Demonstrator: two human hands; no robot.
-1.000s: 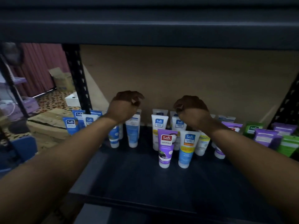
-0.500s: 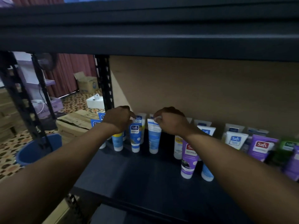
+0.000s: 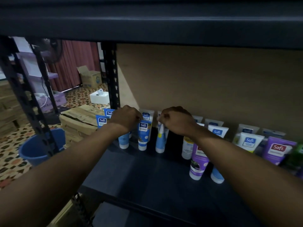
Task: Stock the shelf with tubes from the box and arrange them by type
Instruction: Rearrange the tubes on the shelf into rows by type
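Both arms reach in over the front edge of the dark shelf (image 3: 147, 177), under the upper shelf board (image 3: 147, 22). The left hand (image 3: 126, 119) is curled over the crimped top of a blue Safi Naturals tube (image 3: 143, 136) that stands cap-down toward the back left corner; the fingers are bent at the tube's top edge, but whether they actually pinch it I cannot tell from this angle. Just left of it, half hidden under the wrist, stands another light blue tube (image 3: 123, 141). The right hand (image 3: 176, 122) is closed in a pinch on the top of a pale blue and white tube (image 3: 160, 141), which stands cap-down and turned edge-on, just right of the Naturals tube.

Behind these two, a white Safi tube (image 3: 146, 115) leans at the brown back panel (image 3: 213, 82). Off the left end of the shelf, two more blue Safi tubes (image 3: 102, 121) show beside the black perforated upright (image 3: 112, 76).

To the right, under the right forearm, a purple tube (image 3: 198, 163) stands nearest the front edge, with a blue-capped tube (image 3: 217, 176) just beside it and a white tube with a yellow band (image 3: 186, 148) behind. Further along toward the right end come white Safi tubes (image 3: 250, 141), then a purple Safi tube (image 3: 277, 149), then something green at the frame's edge, too dim to name.

Beyond the rack, on the patterned floor, sit a flattened cardboard box (image 3: 78, 120), a blue bucket (image 3: 37, 145) and a white box (image 3: 99, 97).
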